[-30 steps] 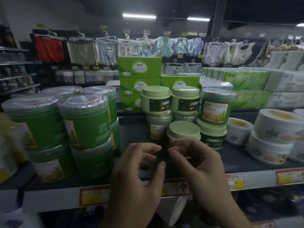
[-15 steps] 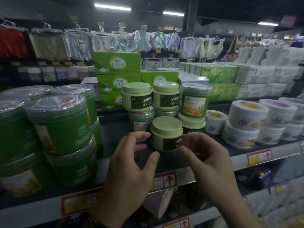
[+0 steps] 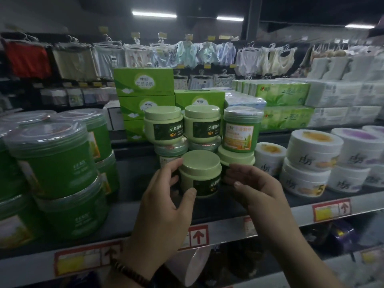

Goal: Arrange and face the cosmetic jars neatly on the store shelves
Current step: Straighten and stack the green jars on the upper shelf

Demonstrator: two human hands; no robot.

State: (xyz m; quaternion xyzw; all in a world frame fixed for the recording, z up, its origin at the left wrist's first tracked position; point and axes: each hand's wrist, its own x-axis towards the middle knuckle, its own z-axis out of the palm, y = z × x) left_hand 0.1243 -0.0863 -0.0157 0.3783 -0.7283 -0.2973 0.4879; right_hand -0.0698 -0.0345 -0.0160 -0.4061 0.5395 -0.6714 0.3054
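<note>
A pale green jar point(image 3: 200, 173) with a dark label stands at the front of the dark shelf point(image 3: 133, 206). My left hand point(image 3: 166, 204) grips it, thumb on its front, fingers at the left of its lid. My right hand point(image 3: 255, 190) hovers just right of the jar with loosely bent fingers; a thin dark gap shows between them. Behind stand two matching pale green jars point(image 3: 164, 127) point(image 3: 202, 124) stacked on clear-lidded jars, with a tall green jar point(image 3: 241, 129) with an orange label resting on another pale green jar point(image 3: 236, 157).
Big green tubs point(image 3: 52, 159) are stacked at the left. White jars point(image 3: 311, 150) in two layers fill the right. Green tissue boxes point(image 3: 143, 84) and tissue packs stand behind. Price tags point(image 3: 197, 235) line the shelf edge; garments hang at the back.
Both hands have moved forward to the front jar. My left hand has closed round it, and my right hand has come beside it. The view has shifted right.
</note>
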